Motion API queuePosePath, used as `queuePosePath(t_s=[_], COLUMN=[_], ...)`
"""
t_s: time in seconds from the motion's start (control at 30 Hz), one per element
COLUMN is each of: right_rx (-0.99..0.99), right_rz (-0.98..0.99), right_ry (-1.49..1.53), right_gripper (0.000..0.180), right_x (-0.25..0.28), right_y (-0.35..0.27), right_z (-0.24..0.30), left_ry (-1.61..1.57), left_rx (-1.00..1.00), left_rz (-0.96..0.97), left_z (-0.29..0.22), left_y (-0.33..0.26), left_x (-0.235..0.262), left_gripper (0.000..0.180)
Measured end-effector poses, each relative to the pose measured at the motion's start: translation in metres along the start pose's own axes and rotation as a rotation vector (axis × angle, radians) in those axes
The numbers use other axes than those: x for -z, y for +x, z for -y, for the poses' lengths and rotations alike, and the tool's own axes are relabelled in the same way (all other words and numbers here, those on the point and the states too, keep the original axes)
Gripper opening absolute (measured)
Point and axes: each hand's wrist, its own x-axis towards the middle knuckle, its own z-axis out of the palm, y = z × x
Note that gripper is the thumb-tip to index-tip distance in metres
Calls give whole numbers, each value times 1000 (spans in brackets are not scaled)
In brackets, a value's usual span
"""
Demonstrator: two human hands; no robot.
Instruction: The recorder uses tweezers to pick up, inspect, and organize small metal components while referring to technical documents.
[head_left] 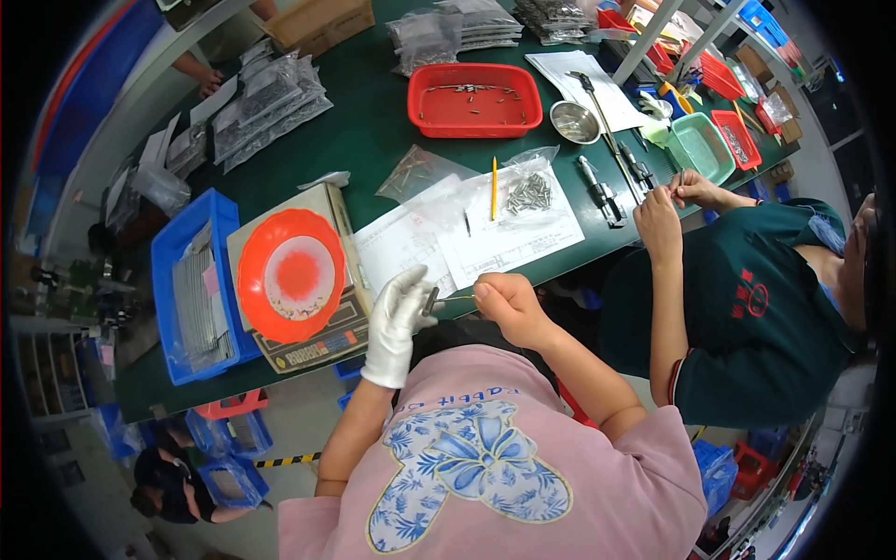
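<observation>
My left hand [392, 322], in a white glove, is closed on a small dark metal part [430, 300] at the table's near edge. Bare and pinched, my right hand [509, 305] grips a thin, pin-like rod [457, 298] whose far end reaches toward that part; whether they touch I cannot tell. Just beyond both hands lie printed drawing sheets [551, 235]. A clear bag of small metal pins [529, 193] rests on them, with a yellow pencil [494, 189] beside it. To the left, an orange-red dish [257, 280] with small bits in it sits on a cardboard box [327, 343].
A blue bin [177, 350] of bagged parts stands at the left. Farther back are a red tray [474, 128], a steel bowl [574, 122] and bagged stacks [271, 103]. On my right, a co-worker [737, 308] handles something small near a green tray [700, 147].
</observation>
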Motion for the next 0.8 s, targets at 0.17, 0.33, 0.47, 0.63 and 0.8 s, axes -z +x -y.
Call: queuePosePath(t_s=[0.17,0.33,0.47,0.63,0.8], right_rx=[82,41,196,443,455], right_rz=[24,-49,-48,30,37], right_ry=[-179,-103,-225,-507,-518], right_gripper=[28,28,25,17,17], right_x=[0,3,5,4,5], right_y=[2,3,6,8,9], right_z=[7,3,5,7,6], left_ry=[-237,-319,-493,-365,-558], left_rx=[81,-177,246,406,520], left_rz=[276,267,229,342,420], left_z=[4,5,9,1,-8], left_y=[0,1,7,8,11], left_x=[14,8,15,13,14], left_gripper=[41,36,37,44,47])
